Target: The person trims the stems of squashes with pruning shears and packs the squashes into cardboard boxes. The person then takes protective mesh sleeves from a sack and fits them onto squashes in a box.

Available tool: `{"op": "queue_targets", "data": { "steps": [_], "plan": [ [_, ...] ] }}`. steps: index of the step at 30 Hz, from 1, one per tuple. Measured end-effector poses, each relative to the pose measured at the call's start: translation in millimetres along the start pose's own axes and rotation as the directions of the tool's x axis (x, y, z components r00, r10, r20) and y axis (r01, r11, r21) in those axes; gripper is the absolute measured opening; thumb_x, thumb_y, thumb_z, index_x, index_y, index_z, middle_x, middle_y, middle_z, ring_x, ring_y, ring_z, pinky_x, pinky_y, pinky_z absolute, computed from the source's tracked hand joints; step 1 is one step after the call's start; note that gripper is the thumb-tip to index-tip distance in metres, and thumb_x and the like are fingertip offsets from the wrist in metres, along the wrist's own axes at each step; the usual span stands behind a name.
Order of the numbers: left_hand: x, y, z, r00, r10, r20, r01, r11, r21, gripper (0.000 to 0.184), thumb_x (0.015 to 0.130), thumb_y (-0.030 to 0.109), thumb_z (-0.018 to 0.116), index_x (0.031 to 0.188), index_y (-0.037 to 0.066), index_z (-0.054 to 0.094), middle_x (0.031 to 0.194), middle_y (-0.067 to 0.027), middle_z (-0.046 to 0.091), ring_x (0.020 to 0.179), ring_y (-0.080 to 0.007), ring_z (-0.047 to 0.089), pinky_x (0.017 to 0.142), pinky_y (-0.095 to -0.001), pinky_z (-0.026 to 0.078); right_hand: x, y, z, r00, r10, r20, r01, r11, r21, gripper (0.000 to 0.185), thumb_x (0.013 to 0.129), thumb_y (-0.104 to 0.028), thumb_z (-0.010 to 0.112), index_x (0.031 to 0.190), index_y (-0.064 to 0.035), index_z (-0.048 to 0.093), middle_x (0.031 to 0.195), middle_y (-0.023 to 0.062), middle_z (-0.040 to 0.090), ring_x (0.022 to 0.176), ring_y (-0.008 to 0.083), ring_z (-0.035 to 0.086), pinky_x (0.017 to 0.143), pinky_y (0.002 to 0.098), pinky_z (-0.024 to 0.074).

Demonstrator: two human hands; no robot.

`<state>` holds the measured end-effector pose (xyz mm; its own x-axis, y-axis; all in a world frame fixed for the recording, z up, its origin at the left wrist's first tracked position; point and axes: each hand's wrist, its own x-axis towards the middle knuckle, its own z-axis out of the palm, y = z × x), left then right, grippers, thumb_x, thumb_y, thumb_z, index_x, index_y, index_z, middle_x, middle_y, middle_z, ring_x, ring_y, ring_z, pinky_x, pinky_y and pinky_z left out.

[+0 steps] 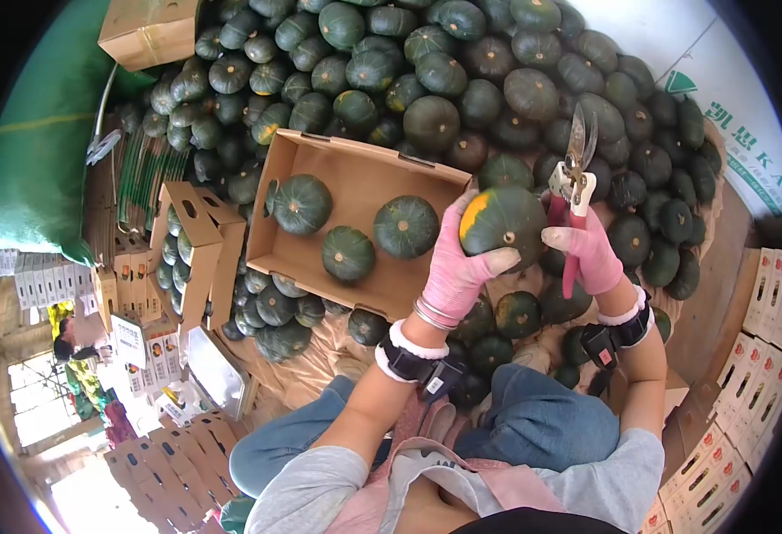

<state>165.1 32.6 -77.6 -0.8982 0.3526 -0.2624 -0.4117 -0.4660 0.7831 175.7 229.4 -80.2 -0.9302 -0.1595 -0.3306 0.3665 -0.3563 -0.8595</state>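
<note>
Cardboard box (357, 192) near held squash (509, 221), heaped squashes (431, 123), stacked cartons (756, 387)

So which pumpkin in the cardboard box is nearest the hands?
The rightmost pumpkin, next to the left hand; the other two pumpkins lie farther left.

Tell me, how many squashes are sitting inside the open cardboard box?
3: one squash at upper left, another at lower centre, a third at right. The left hand covers part of the box, so more could be hidden.
</note>
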Motion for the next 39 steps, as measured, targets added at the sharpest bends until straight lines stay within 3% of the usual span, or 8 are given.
{"op": "queue_targets", "data": {
  "steps": [15, 21, 24, 27, 30, 32, 35, 39],
  "plan": [
    [-15.0, 7.9, -27.5, 0.992, 0.116, -0.040, -0.119, 0.989, -0.084, 0.092, 0.065, 0.007, 0.083, 0.139, 0.007, 0.029, 0.130, -0.0087, 0.045, 0.119, -0.0206, 0.047, 0.100, -0.0371, 0.042, -11.8, 0.5, 23.6, 0.998, 0.040, 0.047, -0.039, 0.999, -0.029, 0.060, 0.068, -0.013, 0.068, 0.121, -0.0018, 0.045, 0.106, 0.0069, 0.052, 0.103, 0.0202, 0.052, 0.094, 0.0353, 0.0407],
    [-10.4, 29.8, -57.3, 0.939, 0.198, -0.281, -0.260, 0.944, -0.205, 0.063, 0.079, 0.006, 0.068, 0.132, 0.011, 0.035, 0.122, -0.0104, 0.051, 0.111, -0.0238, 0.052, 0.090, -0.0396, 0.050, -17.2, 6.7, 9.9, 0.999, 0.048, -0.015, -0.050, 0.995, -0.082, 0.056, 0.067, -0.017, 0.067, 0.117, -0.0011, 0.048, 0.107, 0.0096, 0.055, 0.100, 0.0221, 0.054, 0.094, 0.0353, 0.0411],
    [15.0, 49.1, -95.7, 0.829, 0.369, -0.421, -0.265, 0.921, 0.287, 0.055, 0.083, 0.012, 0.067, 0.130, 0.008, 0.039, 0.121, -0.0129, 0.051, 0.102, -0.0242, 0.057, 0.083, -0.0390, 0.053, -20.1, 11.8, -0.2, 0.996, 0.058, -0.066, -0.063, 0.996, -0.070, 0.055, 0.067, -0.020, 0.067, 0.115, -0.0010, 0.048, 0.105, 0.0100, 0.056, 0.094, 0.0210, 0.055, 0.088, 0.0335, 0.0434],
    [43.9, 54.1, -138.4, 0.782, 0.459, -0.422, -0.253, 0.852, 0.458, 0.058, 0.084, 0.020, 0.068, 0.131, 0.008, 0.036, 0.115, -0.0118, 0.053, 0.098, -0.0225, 0.058, 0.071, -0.0343, 0.056, -19.6, 15.6, -2.9, 0.994, 0.035, -0.105, -0.042, 0.997, -0.070, 0.055, 0.067, -0.024, 0.067, 0.113, -0.0010, 0.049, 0.106, 0.0113, 0.056, 0.091, 0.0200, 0.055, 0.080, 0.0316, 0.0448],
    [58.9, 53.6, -185.3, 0.820, 0.454, -0.349, 0.228, 0.301, 0.926, 0.065, 0.081, 0.029, 0.071, 0.130, 0.004, 0.036, 0.112, -0.0214, 0.058, 0.091, -0.0287, 0.064, 0.072, -0.0373, 0.056, -22.3, 17.3, -6.7, 0.992, 0.036, -0.124, -0.043, 0.997, -0.062, 0.055, 0.068, -0.024, 0.067, 0.114, -0.0012, 0.049, 0.106, 0.0118, 0.057, 0.093, 0.0206, 0.055, 0.083, 0.0325, 0.0444],
    [49.5, 87.9, -156.6, 0.858, 0.362, -0.363, 0.393, -0.009, 0.919, 0.065, 0.074, 0.043, 0.072, 0.121, 0.004, 0.049, 0.102, -0.0255, 0.063, 0.095, -0.0370, 0.063, 0.080, -0.0413, 0.051, -22.7, 18.4, -9.7, 0.991, 0.038, -0.126, -0.045, 0.997, -0.055, 0.054, 0.068, -0.024, 0.067, 0.114, -0.0014, 0.048, 0.107, 0.0120, 0.057, 0.095, 0.0210, 0.055, 0.086, 0.0331, 0.0442],
    [46.1, 117.2, -151.7, 0.911, 0.314, -0.267, 0.372, -0.345, 0.862, 0.055, 0.068, 0.047, 0.074, 0.103, 0.006, 0.059, 0.108, -0.0184, 0.062, 0.101, -0.0324, 0.060, 0.080, -0.0411, 0.050, -24.4, 21.1, -10.2, 0.989, 0.066, -0.135, -0.070, 0.997, -0.023, 0.052, 0.069, -0.021, 0.067, 0.114, -0.0024, 0.048, 0.107, 0.0116, 0.057, 0.095, 0.0204, 0.055, 0.085, 0.0326, 0.0448],
    [32.6, 132.1, -181.7, 0.993, 0.115, -0.002, 0.084, -0.718, 0.691, 0.068, 0.077, 0.053, 0.063, 0.131, 0.014, 0.048, 0.137, -0.0053, 0.044, 0.134, -0.0253, 0.032, 0.107, -0.0558, 0.022, -27.4, 26.0, -13.5, 0.987, 0.119, -0.104, -0.123, 0.992, -0.033, 0.050, 0.069, -0.015, 0.069, 0.113, -0.0044, 0.047, 0.107, 0.0100, 0.056, 0.096, 0.0182, 0.055, 0.085, 0.0309, 0.0451]
  ]
}}
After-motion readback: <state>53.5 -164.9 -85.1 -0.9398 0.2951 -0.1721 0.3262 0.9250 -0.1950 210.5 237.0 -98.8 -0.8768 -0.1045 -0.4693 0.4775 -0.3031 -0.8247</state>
